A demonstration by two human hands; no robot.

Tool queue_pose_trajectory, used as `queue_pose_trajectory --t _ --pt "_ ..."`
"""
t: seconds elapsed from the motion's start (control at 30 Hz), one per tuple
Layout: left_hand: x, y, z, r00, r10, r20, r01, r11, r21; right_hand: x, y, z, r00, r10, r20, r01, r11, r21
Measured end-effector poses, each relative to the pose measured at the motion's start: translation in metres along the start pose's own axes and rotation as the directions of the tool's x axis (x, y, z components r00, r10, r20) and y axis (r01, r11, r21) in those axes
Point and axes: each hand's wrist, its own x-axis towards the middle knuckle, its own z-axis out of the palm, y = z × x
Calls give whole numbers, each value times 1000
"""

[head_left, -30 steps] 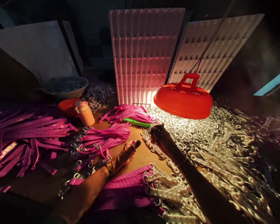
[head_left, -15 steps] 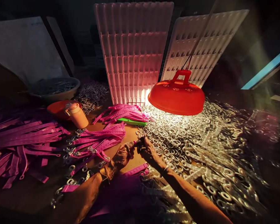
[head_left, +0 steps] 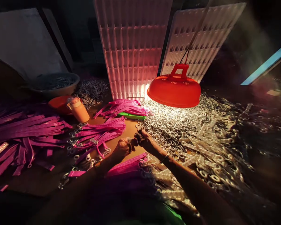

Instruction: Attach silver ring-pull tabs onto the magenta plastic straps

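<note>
My left hand (head_left: 124, 147) and my right hand (head_left: 147, 141) meet fingertip to fingertip above the brown worktop (head_left: 128, 129). Both are closed in a pinch. Whatever sits between the fingers is too small and dark to name. Just left of my left hand lies a bundle of magenta studded strips (head_left: 100, 132) with metal rings at their ends. More magenta strips (head_left: 131, 164) spread below my wrists. A heap of loose metal rings (head_left: 168, 128) lies beyond my right hand, and pale silvery strips with ring ends (head_left: 201, 147) are piled on its right side.
A red lamp shade (head_left: 174, 90) hangs low over the rings. Behind it lean two ribbed panels (head_left: 133, 47). An orange bottle (head_left: 78, 111), a red bowl (head_left: 58, 104) and a wide basin (head_left: 61, 87) stand at back left. A large magenta strip pile (head_left: 32, 131) lies left.
The whole view has shifted, so the lamp and panels appear higher. My left hand has turned and its fingers now press closer to my right fingertips. Both hands stay closed together.
</note>
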Motion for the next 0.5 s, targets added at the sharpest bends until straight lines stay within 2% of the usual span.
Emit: queue_pose_trajectory --t 0.07,0.13,0.2,0.27,0.4,0.5 --pt "-7 12 -4 998 -61 25 61 998 -28 -6 -19 -9 992 -29 122 34 999 -40" --pt "-17 25 -8 992 -113 58 115 993 -34 -19 -38 -16 970 -74 232 111 982 -153" --pt "-29 37 -10 980 -167 107 167 986 7 -37 -52 -18 954 -103 281 183 945 -273" --pt "-42 43 -11 960 -239 148 228 970 90 -61 -60 -15 950 -97 297 199 920 -337" --pt "-66 30 -10 903 -317 289 277 945 172 -108 -59 -3 965 -64 253 166 899 -405" --pt "-78 11 -5 871 -309 381 306 950 69 -127 -58 3 977 2 212 73 935 -347"
